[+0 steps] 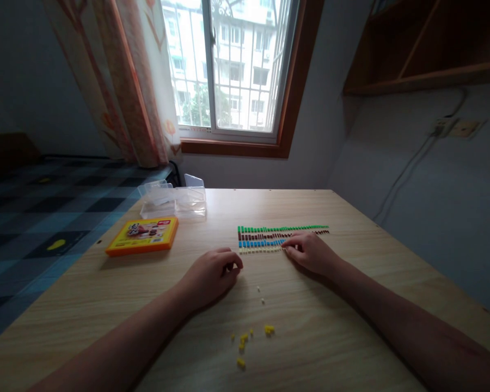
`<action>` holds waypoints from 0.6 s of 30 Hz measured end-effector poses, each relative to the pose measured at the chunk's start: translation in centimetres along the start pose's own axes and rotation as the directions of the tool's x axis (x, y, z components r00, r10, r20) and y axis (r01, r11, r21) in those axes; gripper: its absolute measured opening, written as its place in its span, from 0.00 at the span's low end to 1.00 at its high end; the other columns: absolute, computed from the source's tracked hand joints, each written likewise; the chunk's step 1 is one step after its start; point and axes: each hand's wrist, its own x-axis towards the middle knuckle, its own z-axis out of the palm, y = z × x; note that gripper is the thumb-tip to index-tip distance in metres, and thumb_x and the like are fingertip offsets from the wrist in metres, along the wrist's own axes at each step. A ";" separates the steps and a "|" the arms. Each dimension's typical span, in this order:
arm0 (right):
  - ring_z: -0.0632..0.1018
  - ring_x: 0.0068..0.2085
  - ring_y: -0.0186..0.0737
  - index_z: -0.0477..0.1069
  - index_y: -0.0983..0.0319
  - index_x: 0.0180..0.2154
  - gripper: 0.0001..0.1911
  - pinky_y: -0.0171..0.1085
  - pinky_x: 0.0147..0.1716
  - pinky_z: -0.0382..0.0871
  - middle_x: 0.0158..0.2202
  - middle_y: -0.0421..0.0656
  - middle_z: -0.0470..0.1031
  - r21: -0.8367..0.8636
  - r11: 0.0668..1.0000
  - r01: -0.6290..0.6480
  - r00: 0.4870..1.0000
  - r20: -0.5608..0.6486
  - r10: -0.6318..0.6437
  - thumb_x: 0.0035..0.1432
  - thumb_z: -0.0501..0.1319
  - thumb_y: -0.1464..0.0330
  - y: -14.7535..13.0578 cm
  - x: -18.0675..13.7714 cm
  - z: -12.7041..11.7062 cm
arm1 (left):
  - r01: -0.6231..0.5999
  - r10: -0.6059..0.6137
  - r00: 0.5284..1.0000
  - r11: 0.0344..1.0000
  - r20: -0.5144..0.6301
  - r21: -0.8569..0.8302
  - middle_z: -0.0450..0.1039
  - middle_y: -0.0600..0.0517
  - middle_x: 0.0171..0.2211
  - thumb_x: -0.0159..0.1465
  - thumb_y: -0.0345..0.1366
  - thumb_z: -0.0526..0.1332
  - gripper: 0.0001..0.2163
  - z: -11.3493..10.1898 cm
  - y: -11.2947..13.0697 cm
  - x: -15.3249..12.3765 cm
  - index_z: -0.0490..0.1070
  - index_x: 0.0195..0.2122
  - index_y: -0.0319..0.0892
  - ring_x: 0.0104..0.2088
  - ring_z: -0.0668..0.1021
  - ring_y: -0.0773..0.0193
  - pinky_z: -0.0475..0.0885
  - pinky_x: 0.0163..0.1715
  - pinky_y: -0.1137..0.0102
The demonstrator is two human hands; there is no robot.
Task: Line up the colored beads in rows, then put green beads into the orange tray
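Observation:
Four long rows of tiny building blocks lie on the table: green blocks (265,229), dark brown blocks (255,237), blue blocks (253,244) and cream blocks (255,251). At the right end of the cream row, my right hand (310,253) has its thumb and index finger pinched on a small cream block, mostly covered by the fingertips. My left hand (216,275) rests on the table left of the rows, fingers curled in, with nothing visible in them. Two loose cream blocks (262,300) lie between my hands. Closer to me are scattered yellow blocks (244,338).
An orange and yellow box (144,235) lies at the left of the wooden table (179,337). Behind it stand clear plastic containers (173,204). A checkered bed (36,218) is along the left side, a window (237,71) ahead, and a wall (445,207) at right.

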 end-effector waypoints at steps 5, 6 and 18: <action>0.77 0.33 0.38 0.83 0.60 0.35 0.13 0.35 0.35 0.67 0.32 0.42 0.81 -0.020 1.000 0.013 1.000 0.002 -0.013 0.59 0.59 0.73 -0.2 0.0 -0.1 | 0.001 -0.001 1.000 1.000 0.001 0.003 0.75 0.52 0.31 0.58 0.26 0.59 0.08 0.0 0.1 0.0 0.77 0.33 0.42 0.30 0.74 0.66 0.66 0.32 0.73; 0.77 0.33 0.38 0.83 0.60 0.35 0.13 0.35 0.35 0.67 0.32 0.42 0.81 -0.019 1.000 0.011 1.000 0.003 -0.011 0.59 0.59 0.73 -0.2 0.0 -0.1 | 0.001 -0.001 1.000 1.000 0.002 0.002 0.75 0.52 0.31 0.58 0.26 0.59 0.08 0.0 0.2 0.0 0.77 0.33 0.42 0.30 0.74 0.66 0.65 0.31 0.73; 0.78 0.33 0.38 0.83 0.61 0.33 0.12 0.35 0.35 0.67 0.31 0.42 0.82 -0.009 1.000 -0.028 1.000 -0.009 0.028 0.58 0.59 0.73 -0.2 0.0 -0.2 | 0.009 -0.009 1.000 1.000 0.005 -0.012 0.75 0.52 0.31 0.58 0.25 0.59 0.08 0.1 -0.1 0.0 0.77 0.33 0.42 0.30 0.74 0.66 0.65 0.31 0.73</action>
